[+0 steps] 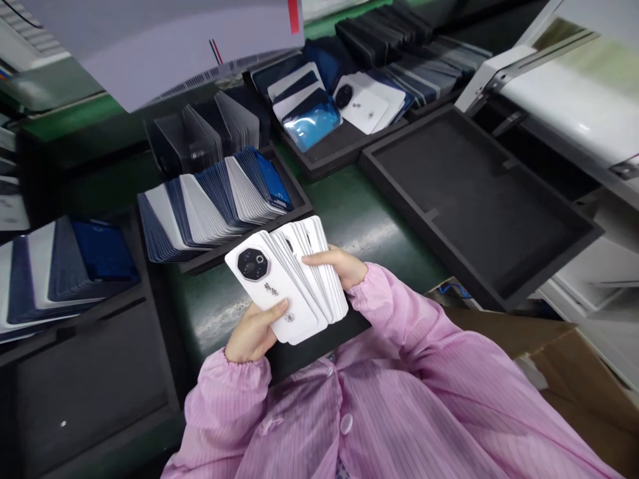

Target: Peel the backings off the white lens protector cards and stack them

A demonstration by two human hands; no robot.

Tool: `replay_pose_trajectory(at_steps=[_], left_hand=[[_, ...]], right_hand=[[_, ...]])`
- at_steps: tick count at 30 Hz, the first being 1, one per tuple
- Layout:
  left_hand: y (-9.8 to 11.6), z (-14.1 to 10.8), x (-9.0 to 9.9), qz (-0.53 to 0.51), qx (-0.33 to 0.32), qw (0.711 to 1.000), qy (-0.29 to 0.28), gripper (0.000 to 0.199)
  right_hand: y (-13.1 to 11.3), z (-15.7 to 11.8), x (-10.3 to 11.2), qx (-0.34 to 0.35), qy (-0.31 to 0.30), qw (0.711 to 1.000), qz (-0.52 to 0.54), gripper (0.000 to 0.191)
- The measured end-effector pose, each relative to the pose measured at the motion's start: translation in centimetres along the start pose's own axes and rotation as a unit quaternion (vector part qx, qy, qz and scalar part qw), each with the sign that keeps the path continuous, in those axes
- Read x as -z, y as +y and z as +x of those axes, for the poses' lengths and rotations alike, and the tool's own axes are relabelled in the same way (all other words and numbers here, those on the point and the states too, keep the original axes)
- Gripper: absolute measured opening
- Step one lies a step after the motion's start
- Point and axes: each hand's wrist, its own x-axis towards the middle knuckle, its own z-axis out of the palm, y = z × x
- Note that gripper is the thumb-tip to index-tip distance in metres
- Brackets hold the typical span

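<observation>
A fanned stack of thin white phone back panels (299, 286) is held between my two hands, over the green bench. The front panel bears a dark octagonal camera area (253, 265) and small dark characters. My left hand (254, 329) grips the stack's lower left side, its thumb lying across the front panel and its fingers hidden behind. At the right side, my right hand (344, 264) closes on the other edge, thumb over the panels. Just beyond the stack, rows of blue and white panels (214, 199) lean in a black tray (294, 179).
An unfilled-looking black tray (479, 199) lies to the right. More blue and white panels (64, 266) lean at the left. White panels (369, 100) and a shiny blue one (312, 123) lie at the back. A cardboard box (579, 379) stands at lower right.
</observation>
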Motion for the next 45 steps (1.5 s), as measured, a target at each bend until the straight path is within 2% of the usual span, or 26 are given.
replay_pose_trajectory(at_steps=[3, 8, 12, 15, 19, 21, 26, 32, 40, 45], left_hand=[[0.1, 0.1, -0.1, 0.005, -0.008, 1.0, 0.017, 0.063], [0.5, 0.1, -0.1, 0.034, -0.06, 0.997, 0.042, 0.062], [0.6, 0.2, -0.1, 0.051, -0.102, 0.989, 0.09, 0.058], [0.8, 0.5, 0.2, 0.047, -0.12, 0.985, 0.114, 0.056], [1.2, 0.7, 0.7, 0.038, -0.135, 0.979, 0.148, 0.052], [1.4, 0.6, 0.9, 0.034, -0.14, 0.976, 0.161, 0.051], [1.7, 0.6, 1.4, 0.029, -0.143, 0.974, 0.171, 0.047], [1.9, 0.7, 2.0, 0.028, -0.152, 0.974, 0.163, 0.048], [2.2, 0.6, 2.2, 0.021, -0.152, 0.973, 0.172, 0.044], [2.5, 0.4, 2.5, 0.012, -0.152, 0.977, 0.151, 0.044]], right_hand=[[-0.2, 0.0, 0.0, -0.022, -0.006, 1.0, 0.006, 0.026], [0.2, 0.0, 0.1, -0.044, -0.031, 0.999, -0.007, 0.045], [0.3, 0.1, 0.2, -0.065, -0.013, 0.998, -0.011, 0.036], [0.2, 0.1, 0.3, -0.058, -0.013, 0.998, -0.01, 0.036], [0.0, 0.1, 0.7, -0.029, -0.033, 0.999, -0.019, 0.053], [-0.2, 0.1, 0.9, -0.032, -0.028, 0.999, -0.028, 0.055], [-0.8, 0.0, 0.8, -0.062, -0.019, 0.998, -0.029, 0.045], [-1.2, -0.2, 0.3, -0.099, -0.017, 0.995, 0.021, 0.029], [-1.3, -0.1, 1.2, -0.117, -0.065, 0.989, 0.055, 0.029], [-1.4, -0.5, 0.2, -0.069, -0.031, 0.997, 0.033, 0.037]])
